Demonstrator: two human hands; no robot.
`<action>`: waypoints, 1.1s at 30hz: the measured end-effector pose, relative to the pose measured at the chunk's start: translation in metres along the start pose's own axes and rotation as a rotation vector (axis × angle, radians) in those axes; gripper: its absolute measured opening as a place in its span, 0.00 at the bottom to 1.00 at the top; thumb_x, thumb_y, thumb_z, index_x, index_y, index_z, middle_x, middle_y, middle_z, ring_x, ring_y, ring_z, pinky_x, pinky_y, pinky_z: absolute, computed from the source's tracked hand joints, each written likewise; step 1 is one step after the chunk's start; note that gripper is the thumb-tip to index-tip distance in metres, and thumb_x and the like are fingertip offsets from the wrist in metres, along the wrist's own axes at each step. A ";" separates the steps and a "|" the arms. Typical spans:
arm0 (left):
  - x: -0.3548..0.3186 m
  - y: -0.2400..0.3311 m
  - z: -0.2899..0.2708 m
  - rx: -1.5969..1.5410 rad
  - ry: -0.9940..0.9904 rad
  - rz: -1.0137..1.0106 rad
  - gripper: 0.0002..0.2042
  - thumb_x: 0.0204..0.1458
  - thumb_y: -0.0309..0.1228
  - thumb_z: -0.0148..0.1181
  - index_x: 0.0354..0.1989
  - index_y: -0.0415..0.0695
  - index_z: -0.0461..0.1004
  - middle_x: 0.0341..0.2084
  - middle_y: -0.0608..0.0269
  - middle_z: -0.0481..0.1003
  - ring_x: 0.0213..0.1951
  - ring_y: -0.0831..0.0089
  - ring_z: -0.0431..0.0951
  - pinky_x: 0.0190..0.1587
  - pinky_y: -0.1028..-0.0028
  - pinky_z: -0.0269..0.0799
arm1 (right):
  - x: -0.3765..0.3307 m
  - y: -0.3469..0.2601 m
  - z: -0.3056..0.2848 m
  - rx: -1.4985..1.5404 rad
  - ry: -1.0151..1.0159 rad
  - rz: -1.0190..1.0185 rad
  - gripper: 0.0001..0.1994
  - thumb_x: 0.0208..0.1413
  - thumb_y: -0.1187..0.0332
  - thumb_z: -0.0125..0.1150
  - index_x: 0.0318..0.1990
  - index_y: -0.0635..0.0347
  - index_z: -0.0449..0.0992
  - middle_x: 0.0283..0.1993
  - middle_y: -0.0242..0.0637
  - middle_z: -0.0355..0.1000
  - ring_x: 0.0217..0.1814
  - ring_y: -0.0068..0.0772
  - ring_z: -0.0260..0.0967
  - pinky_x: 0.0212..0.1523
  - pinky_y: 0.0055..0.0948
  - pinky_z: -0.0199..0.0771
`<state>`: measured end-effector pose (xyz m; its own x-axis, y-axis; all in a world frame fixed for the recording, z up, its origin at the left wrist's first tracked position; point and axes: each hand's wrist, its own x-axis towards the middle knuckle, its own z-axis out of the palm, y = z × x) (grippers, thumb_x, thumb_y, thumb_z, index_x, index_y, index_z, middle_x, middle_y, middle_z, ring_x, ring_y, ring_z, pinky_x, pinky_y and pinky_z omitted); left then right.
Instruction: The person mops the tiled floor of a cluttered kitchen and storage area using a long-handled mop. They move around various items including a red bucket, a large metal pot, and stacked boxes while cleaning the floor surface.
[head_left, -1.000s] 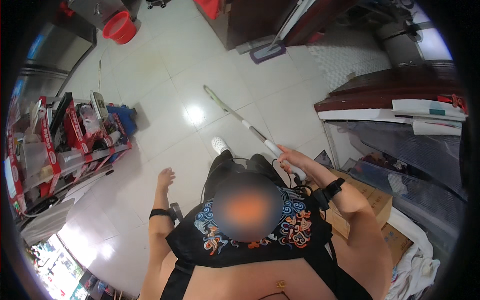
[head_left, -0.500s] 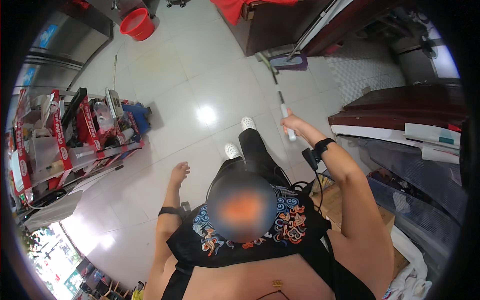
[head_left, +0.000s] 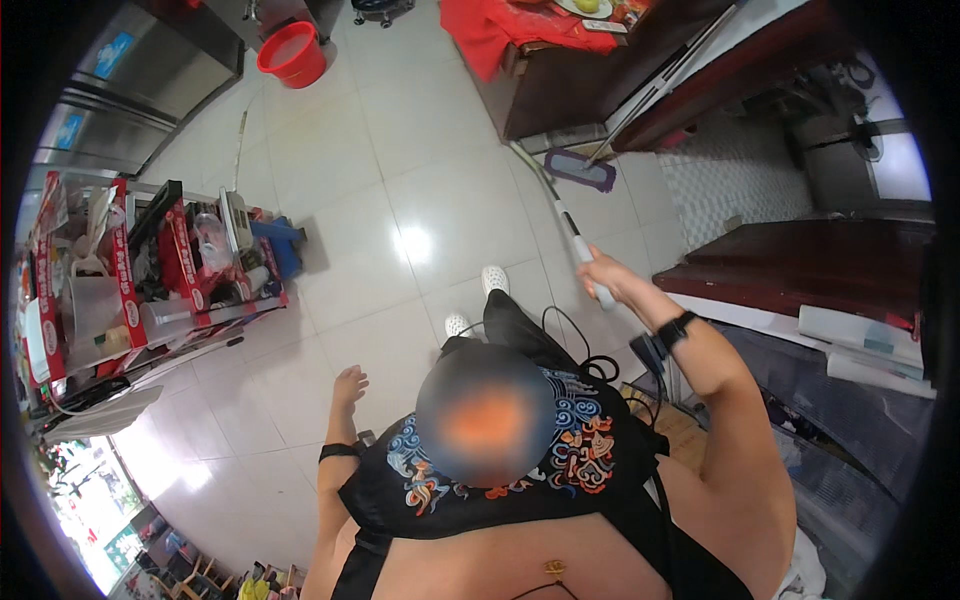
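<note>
The person's right hand point(head_left: 603, 275) is closing around the near end of a long, pale mop handle point(head_left: 562, 215), the arm stretching forward and to the right so the pole is angling away across the floor. The grip is sitting at the top of the handle, which seems to be giving the longest reach. The handle is running far and slightly left from the hand toward a flat purple mop head point(head_left: 579, 171), which is lying on the tiles at the foot of a dark wooden cabinet point(head_left: 580, 80); whether this handle joins that head or ends just beside it is hard to tell, since a second thin pole is leaning across the cabinet just there. The left hand point(head_left: 349, 386) is hanging free at the near left, fingers spread and holding nothing, well apart from the right hand and probably out for balance. A dark band is circling each wrist. Between the hands, two white shoes point(head_left: 478, 300) are standing on the glossy white tiled floor point(head_left: 420, 180), where a ceiling light is glaring. To the left, a red-trimmed wire rack point(head_left: 150, 280) is holding jugs and packaged goods. At the far left, a red bucket point(head_left: 292, 52) is sitting beside a steel-fronted appliance point(head_left: 130, 110). A red cloth point(head_left: 490, 30) is draping over the cabinet's far top.
</note>
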<state>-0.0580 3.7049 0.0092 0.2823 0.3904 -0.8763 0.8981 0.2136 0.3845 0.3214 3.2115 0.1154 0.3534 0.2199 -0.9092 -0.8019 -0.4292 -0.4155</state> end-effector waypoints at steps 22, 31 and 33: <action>0.015 0.124 0.069 0.152 0.005 0.072 0.19 0.56 0.43 0.48 0.53 0.48 0.66 0.42 0.61 0.74 0.42 0.68 0.74 0.44 0.66 0.67 | 0.007 -0.054 -0.015 -0.161 -0.184 0.013 0.34 0.49 0.74 0.48 0.65 0.58 0.44 0.20 0.33 0.60 0.16 0.24 0.58 0.15 0.26 0.61; 0.005 0.136 0.075 0.089 0.020 0.074 0.19 0.57 0.42 0.48 0.53 0.48 0.67 0.42 0.61 0.74 0.43 0.68 0.74 0.45 0.66 0.67 | 0.036 -0.120 -0.034 -0.208 -0.249 -0.112 0.37 0.49 0.74 0.49 0.67 0.56 0.40 0.21 0.32 0.61 0.14 0.22 0.57 0.14 0.27 0.62; 0.001 0.128 0.067 0.075 0.023 0.014 0.19 0.57 0.42 0.48 0.53 0.48 0.67 0.42 0.60 0.74 0.43 0.67 0.74 0.45 0.65 0.67 | 0.061 -0.142 -0.025 -0.238 -0.222 -0.123 0.39 0.49 0.74 0.49 0.68 0.55 0.37 0.22 0.33 0.62 0.14 0.22 0.57 0.15 0.27 0.62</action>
<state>0.0803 3.6730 0.0379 0.2878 0.4131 -0.8640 0.9171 0.1408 0.3729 0.4692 3.2638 0.1179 0.3059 0.4565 -0.8355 -0.6160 -0.5742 -0.5393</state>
